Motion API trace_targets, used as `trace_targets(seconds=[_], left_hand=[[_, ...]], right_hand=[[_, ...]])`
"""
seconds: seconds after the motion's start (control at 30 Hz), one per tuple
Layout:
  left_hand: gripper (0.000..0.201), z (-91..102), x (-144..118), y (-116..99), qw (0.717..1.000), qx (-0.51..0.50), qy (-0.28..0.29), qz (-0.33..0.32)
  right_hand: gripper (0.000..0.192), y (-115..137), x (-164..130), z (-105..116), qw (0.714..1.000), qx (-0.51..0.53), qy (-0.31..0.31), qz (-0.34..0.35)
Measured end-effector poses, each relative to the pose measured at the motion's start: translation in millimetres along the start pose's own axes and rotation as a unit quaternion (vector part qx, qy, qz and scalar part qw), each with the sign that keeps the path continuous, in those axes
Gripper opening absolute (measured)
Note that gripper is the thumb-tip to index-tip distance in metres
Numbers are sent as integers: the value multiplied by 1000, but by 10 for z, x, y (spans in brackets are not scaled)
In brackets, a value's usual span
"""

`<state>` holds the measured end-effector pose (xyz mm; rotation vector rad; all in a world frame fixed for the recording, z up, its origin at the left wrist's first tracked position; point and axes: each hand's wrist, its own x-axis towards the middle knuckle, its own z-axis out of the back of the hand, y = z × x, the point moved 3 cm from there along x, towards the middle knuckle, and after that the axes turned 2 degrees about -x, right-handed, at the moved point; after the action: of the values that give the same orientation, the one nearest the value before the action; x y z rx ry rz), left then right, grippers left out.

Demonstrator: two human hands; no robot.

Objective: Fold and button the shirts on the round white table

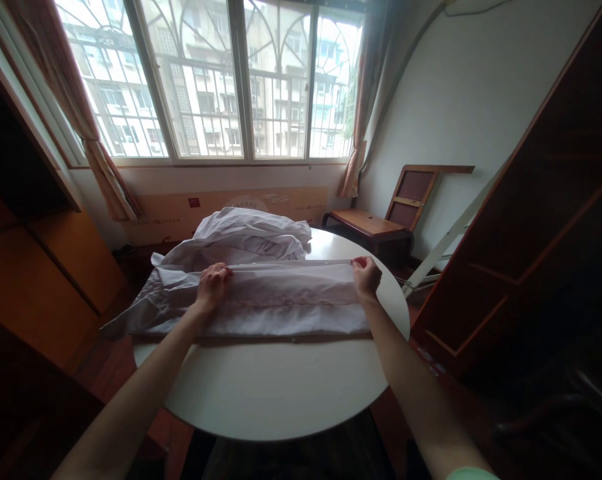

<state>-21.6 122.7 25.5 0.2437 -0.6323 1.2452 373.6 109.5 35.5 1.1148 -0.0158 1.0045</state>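
A white cloth garment (291,307) lies across the round white table (281,387), its near part flattened into a long strip. The rest of it is bunched in a loose heap behind the strip, and wrinkled fabric hangs past the table's left edge. Toward the strip's left side, my left hand (213,287) is closed on its far edge, fingertips pinching the cloth. At the right end my right hand (366,275) pinches the far corner between thumb and fingers. Between both hands the far edge runs nearly straight. What kind of garment it is I cannot tell.
Beyond the table, a long cardboard box (171,217) leans under the barred window (205,87). A wooden chair (375,223) stands at the back right. Dark wooden panelling (485,267) rises on the right, and an orange-brown cabinet (71,267) is on the left.
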Motion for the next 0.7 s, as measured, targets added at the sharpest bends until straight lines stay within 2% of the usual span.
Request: trace_targets(seconds=[0.1,0.2,0.33,0.53,0.6,0.7], left_hand=[[23,162,-184,549,995,14,-65,80],[22,250,-362,803,984,32,-127,122],[16,305,-434,786,976,2,-180,123],[13,411,-444,725,958,-11,-245,146],[13,424,-456,703,961,-20,-237,141],[16,374,-440,629,983,-54,-156,86]], right_hand=[[16,-37,8,6,999,-28,-35,-4],[12,-82,15,-4,995,-69,-68,26],[10,-99,-11,-54,990,-102,-62,73],[8,50,-92,-53,984,-75,-85,141],[9,138,-137,-55,980,-57,-69,177],[11,282,-252,-114,975,-23,5,222]])
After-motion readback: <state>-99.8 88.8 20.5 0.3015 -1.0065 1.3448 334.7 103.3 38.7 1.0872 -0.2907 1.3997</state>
